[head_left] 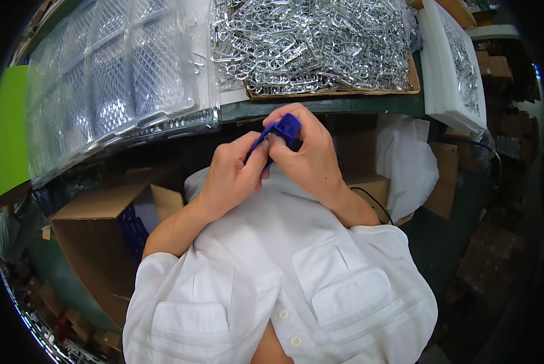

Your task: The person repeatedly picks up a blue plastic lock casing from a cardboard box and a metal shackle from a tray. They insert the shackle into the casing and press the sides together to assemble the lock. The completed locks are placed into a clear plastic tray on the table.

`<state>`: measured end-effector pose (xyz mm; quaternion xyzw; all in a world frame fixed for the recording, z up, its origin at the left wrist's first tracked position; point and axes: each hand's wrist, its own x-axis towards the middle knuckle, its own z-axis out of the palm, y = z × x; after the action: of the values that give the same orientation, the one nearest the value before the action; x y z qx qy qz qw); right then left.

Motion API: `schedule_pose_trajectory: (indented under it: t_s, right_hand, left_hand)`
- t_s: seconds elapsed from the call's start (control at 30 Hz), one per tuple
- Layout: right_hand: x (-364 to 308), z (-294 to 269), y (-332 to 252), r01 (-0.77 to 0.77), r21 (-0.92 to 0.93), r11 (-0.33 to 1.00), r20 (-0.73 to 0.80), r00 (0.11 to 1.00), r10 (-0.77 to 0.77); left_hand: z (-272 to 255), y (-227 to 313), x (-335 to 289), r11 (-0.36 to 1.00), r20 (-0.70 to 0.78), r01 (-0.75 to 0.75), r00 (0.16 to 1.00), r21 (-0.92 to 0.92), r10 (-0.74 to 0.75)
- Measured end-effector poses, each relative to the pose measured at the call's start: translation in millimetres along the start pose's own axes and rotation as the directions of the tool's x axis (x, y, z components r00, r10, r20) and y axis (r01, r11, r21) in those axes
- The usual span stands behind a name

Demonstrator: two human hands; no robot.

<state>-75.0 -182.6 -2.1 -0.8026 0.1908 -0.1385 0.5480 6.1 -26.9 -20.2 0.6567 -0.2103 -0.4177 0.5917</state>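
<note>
Both hands meet in front of my chest, at the table's front edge, around a small dark blue piece (289,125) that looks like a little box with a flap or strip. My left hand (230,170) pinches the long blue strip on its left side between thumb and fingers. The fingers of my right hand (311,155) wrap around its upper part, with the thumb pressed against its inner side. Something small and shiny shows near the thumbs, too small to name. Just beyond, a shallow cardboard tray (338,93) holds a heap of shiny metal loop-shaped pieces (320,45).
Clear plastic trays with compartments (111,67) are stacked at the left of the green table (320,107). White foam sheets (445,67) stand at the right. Below, an open cardboard box (93,233) holds blue pieces (132,227); a white plastic bag (405,167) hangs right.
</note>
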Motion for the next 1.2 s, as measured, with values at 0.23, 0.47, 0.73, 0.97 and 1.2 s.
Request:
schedule_pose_trajectory:
  t_s: [0.23,0.47,0.73,0.97,1.2]
  right_hand:
    - [8,-15,-3,-0.042,0.361,0.931,0.074,0.997,0.016]
    - [5,-58,-30,0.036,0.413,0.910,0.368,0.907,-0.203]
    - [17,-54,-25,0.361,0.106,0.927,0.341,0.862,-0.374]
    - [22,-50,-39,0.396,-0.020,0.918,0.367,0.857,-0.362]
    - [64,-78,-74,0.436,-0.259,0.862,0.165,0.899,-0.405]
  left_hand:
    - [-25,19,-8,0.970,0.227,0.082,0.974,-0.228,-0.029]
    - [-49,40,-32,0.683,0.066,-0.541,0.805,0.490,0.590]
    - [-57,42,-41,0.591,0.017,-0.566,0.730,0.575,0.683]
    - [-63,40,-42,0.641,-0.033,-0.562,0.738,0.523,0.675]
    - [-106,34,-72,0.546,-0.200,-0.461,0.607,0.700,0.769]
